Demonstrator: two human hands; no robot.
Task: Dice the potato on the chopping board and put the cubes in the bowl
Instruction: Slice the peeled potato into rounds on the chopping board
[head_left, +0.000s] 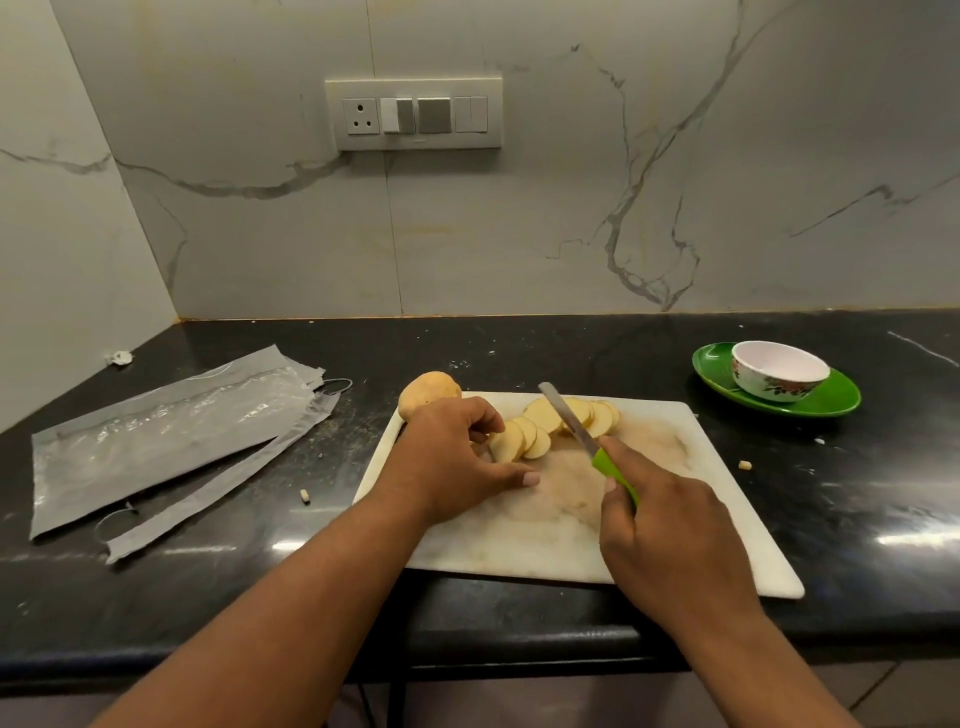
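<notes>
Several round yellow potato slices (550, 423) lie fanned out at the back of the white chopping board (691, 525). My left hand (452, 460) rests on the board's left side, fingertips touching the nearest slices. My right hand (670, 540) grips the green handle of a knife (574, 423), whose blade slants across the slices. A whole unpeeled potato (428, 396) sits at the board's back left corner, partly behind my left hand. The white flowered bowl (779, 370) stands empty on a green plate (831, 400) at the right.
Clear plastic bags and grey strips (166, 441) lie on the black counter (857, 499) to the left. Small potato bits (746, 465) are scattered on either side of the board. A marble wall with a switch panel (414, 113) rises behind. The counter's front edge is near me.
</notes>
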